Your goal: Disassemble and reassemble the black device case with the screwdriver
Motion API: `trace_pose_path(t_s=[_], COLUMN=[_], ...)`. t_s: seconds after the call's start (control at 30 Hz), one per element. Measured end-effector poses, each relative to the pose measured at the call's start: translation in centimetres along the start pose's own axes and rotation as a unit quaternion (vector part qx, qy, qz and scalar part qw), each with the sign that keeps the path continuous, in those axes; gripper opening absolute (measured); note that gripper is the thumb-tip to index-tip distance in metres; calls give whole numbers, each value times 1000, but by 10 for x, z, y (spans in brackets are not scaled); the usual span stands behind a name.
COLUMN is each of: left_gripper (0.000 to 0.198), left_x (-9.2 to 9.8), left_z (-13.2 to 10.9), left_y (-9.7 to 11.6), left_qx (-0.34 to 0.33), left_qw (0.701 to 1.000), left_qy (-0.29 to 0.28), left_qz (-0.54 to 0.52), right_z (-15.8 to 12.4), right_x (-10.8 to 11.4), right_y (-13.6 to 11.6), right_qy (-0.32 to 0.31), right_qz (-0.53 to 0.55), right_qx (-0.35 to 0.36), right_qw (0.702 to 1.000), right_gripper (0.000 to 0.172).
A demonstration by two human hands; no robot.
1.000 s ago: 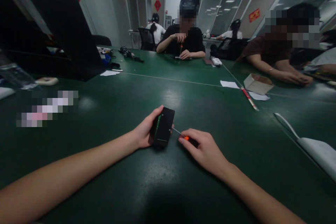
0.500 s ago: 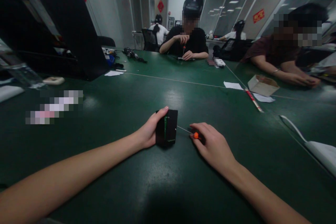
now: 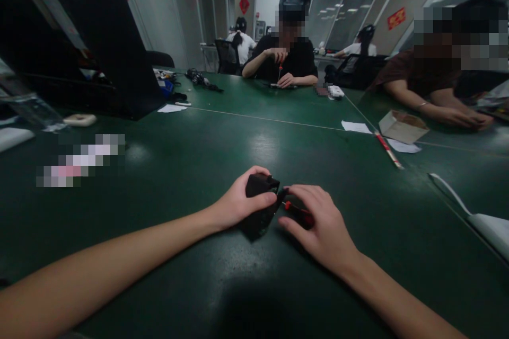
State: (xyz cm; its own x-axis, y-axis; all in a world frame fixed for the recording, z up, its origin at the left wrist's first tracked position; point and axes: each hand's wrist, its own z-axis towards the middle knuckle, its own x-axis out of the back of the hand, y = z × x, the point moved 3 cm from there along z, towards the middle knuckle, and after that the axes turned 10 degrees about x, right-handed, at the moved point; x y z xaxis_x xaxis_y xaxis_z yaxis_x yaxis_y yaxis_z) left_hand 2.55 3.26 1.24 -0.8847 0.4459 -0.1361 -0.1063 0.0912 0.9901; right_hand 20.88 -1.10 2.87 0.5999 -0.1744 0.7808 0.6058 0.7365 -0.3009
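Observation:
My left hand (image 3: 242,198) is wrapped round a small black box-like case (image 3: 260,185), its thumb across the near face. The case is tilted, and a bit of green shows at its right edge. Close on its right, my right hand (image 3: 318,217) holds a screwdriver with a red-and-black handle (image 3: 300,214) in its palm. Thumb and forefinger are apart, and the forefinger reaches the right edge of the case. Most of the screwdriver's shaft is hidden behind the case and the fingers.
The green tabletop (image 3: 178,169) spreads all round. A cardboard box (image 3: 403,126), white papers (image 3: 357,126) and a red-and-white stick (image 3: 387,149) lie to the right. Black cables (image 3: 202,80) lie at the back left. Across the table a person (image 3: 284,58) works with a screwdriver.
My left hand has turned the black case, and its thumb now lies across the near face. My right hand has come closer, its fingers more spread, with the screwdriver lying back in the palm.

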Motion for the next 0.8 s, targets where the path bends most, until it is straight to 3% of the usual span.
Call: trace_pose_path(t_s=[0.13, 0.2, 0.3, 0.4, 0.8], left_gripper=[51, 52, 49, 45, 43], left_x=[-4, -5, -5, -5, -3], left_z=[-4, -5, -5, -5, -4], left_y=[0, -1, -2, -2, -5], left_qx=[-26, -28, -47, -67, -74], left_qw=[996, 996, 994, 991, 991], left_qy=[-43, -56, -28, -3, 47], left_qz=[68, 68, 98, 115, 102], right_z=[-1, -1, 0, 2, 4], right_x=[-5, -8, -11, -12, -11], right_y=[-10, -14, -18, -22, -21], right_qy=[26, 26, 52, 65, 62], right_qz=[85, 119, 155, 148, 123], right_qx=[-56, -87, -119, -141, -103], right_qw=[994, 989, 979, 977, 985], right_gripper=[56, 55, 46, 53, 52])
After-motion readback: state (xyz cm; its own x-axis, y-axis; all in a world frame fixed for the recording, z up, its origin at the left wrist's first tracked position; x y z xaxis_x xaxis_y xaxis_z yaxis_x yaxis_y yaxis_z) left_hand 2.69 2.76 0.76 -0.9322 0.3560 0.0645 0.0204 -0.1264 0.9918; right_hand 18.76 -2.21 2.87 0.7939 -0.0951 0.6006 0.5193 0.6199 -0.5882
